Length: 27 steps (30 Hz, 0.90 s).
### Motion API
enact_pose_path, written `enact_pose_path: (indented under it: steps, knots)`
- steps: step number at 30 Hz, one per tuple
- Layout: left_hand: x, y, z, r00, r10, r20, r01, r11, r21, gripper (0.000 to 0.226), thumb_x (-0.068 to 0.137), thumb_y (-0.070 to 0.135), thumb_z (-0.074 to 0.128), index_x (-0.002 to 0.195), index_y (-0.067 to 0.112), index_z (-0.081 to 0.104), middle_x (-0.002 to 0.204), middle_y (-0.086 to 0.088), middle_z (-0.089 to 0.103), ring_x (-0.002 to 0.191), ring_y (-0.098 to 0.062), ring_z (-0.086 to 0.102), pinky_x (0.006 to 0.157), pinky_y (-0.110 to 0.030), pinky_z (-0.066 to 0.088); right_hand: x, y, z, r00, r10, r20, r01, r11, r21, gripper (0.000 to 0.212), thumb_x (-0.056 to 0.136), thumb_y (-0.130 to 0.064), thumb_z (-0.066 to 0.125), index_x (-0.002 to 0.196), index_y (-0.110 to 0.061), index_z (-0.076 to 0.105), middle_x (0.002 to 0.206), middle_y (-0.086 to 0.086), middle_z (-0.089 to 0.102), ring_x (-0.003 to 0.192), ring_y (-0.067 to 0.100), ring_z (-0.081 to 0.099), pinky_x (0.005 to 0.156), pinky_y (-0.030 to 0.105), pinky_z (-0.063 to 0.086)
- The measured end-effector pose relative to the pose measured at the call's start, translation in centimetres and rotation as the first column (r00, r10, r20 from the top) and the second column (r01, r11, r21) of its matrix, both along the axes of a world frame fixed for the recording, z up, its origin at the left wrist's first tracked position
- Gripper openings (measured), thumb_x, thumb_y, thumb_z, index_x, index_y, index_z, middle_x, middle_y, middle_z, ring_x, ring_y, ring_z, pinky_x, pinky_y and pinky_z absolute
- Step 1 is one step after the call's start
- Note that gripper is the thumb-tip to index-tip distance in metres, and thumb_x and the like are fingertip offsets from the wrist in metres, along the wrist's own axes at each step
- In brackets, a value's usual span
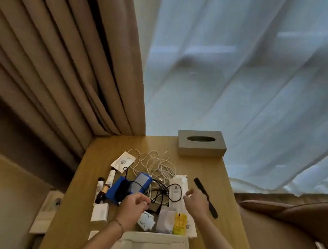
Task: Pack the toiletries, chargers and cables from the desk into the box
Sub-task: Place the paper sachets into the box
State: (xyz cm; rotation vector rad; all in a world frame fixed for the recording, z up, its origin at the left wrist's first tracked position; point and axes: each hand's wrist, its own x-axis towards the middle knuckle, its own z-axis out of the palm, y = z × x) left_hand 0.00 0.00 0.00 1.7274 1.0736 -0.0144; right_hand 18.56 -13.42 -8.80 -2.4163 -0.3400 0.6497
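Nearest me, the box (149, 247) sits at the surface's (214, 167) front edge. Just beyond it, the left hand (133, 204) pinches the black cable (165, 193) running rightward. Nearby, the right hand (194, 200) hovers with loosely curled fingers, holding nothing.

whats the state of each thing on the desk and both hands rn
left hand: pinching the black cable
right hand: loosely curled, holding nothing
white cables: tangled, loose on desk
comb: lying flat, untouched
tissue box: slot looks empty
box: at near edge, contents hidden
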Motion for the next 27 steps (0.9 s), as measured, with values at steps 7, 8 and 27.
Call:
enact_pose_path:
  steps: [7,8,27]
  knots:
    - [1.4,0.6,-0.7,1.0,0.02,-0.01,-0.02,1.0,0.003,0.023,0.095,0.006,0.056,0.09,0.021,0.072,0.088,-0.003,0.074,0.086,-0.016,0.069,0.069,-0.024,0.052,0.4,0.8,-1.2,0.993,0.116,-0.022,-0.118,0.969,-0.217,0.021,0.079,-0.038,0.077,0.075,-0.02,0.067,0.071,-0.003,0.069,0.065,0.015,0.066,0.05,0.026,0.048]
    - [1.5,0.5,-0.5,1.0,0.011,-0.016,-0.011,1.0,0.006,0.022,0.095,0.007,0.056,0.09,0.022,0.072,0.088,-0.002,0.074,0.086,-0.016,0.069,0.069,-0.024,0.052,0.4,0.9,-1.3,0.989,0.146,-0.018,-0.146,0.962,-0.229,0.022,0.079,-0.038,0.078,0.075,-0.018,0.069,0.071,-0.002,0.07,0.064,0.016,0.067,0.049,0.026,0.045]
    - [10.7,-5.8,-4.9,0.933,-0.273,-0.235,0.312,0.939,0.147,0.022,0.094,0.015,0.051,0.093,0.026,0.07,0.093,0.001,0.069,0.088,-0.021,0.067,0.075,-0.033,0.057,4.0,-6.1,1.0,0.918,-0.312,-0.247,0.39,0.828,0.404,0.014,0.085,-0.008,0.061,0.077,-0.004,0.051,0.086,0.023,0.067,0.069,0.03,0.063,0.06,0.039,0.048]
